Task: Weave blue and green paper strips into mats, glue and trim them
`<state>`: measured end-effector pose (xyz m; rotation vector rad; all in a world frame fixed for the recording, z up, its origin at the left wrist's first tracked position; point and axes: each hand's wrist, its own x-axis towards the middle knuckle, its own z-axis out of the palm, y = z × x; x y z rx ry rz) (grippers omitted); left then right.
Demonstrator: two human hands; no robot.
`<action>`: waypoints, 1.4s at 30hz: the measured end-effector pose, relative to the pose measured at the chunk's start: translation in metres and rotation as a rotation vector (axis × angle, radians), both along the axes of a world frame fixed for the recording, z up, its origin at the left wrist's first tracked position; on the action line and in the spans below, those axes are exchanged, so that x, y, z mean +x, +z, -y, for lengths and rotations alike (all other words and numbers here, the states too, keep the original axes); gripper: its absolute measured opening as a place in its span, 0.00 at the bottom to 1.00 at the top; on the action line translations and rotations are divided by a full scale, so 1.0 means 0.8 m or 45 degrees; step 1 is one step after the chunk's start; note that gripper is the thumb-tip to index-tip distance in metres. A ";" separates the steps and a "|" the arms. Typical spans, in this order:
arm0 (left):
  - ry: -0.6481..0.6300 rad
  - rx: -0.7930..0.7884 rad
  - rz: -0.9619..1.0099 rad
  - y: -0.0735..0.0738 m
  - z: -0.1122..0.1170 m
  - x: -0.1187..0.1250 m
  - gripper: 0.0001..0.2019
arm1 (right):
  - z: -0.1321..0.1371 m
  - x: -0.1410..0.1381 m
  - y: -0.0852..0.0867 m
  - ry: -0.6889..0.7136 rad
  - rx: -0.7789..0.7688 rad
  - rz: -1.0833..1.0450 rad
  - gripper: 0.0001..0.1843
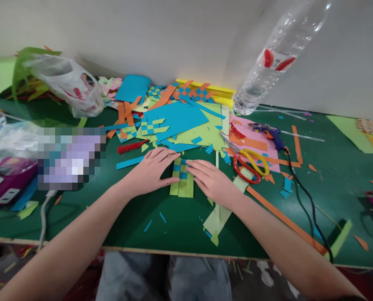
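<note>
A small woven mat of light green and blue paper strips [182, 180] lies on the green table [174, 225] right in front of me. My left hand [152, 169] rests flat on its left side, fingers stretched out over the strips. My right hand [209, 179] lies flat on its right side, fingertips touching the blue weave. Both hands press on the paper and grip nothing.
Behind the hands lies a heap of blue, green and orange paper scraps [174, 119]. Red-and-yellow scissors [247, 164] and a blue glue gun [272, 134] with black cord sit right. A clear plastic bottle [276, 54] leans on the wall. A plastic bag [69, 85] is back left.
</note>
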<state>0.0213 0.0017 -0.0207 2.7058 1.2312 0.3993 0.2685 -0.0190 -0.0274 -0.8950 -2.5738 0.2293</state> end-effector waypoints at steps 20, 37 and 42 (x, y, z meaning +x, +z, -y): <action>-0.001 0.082 -0.117 -0.001 -0.003 0.001 0.31 | 0.002 -0.002 -0.002 -0.041 -0.003 0.104 0.21; -0.038 0.058 -0.027 0.004 -0.003 0.003 0.20 | 0.003 -0.002 -0.002 -0.045 0.023 0.106 0.20; -0.040 0.023 -0.011 0.003 -0.002 0.002 0.21 | 0.002 -0.001 -0.004 -0.040 0.017 0.095 0.21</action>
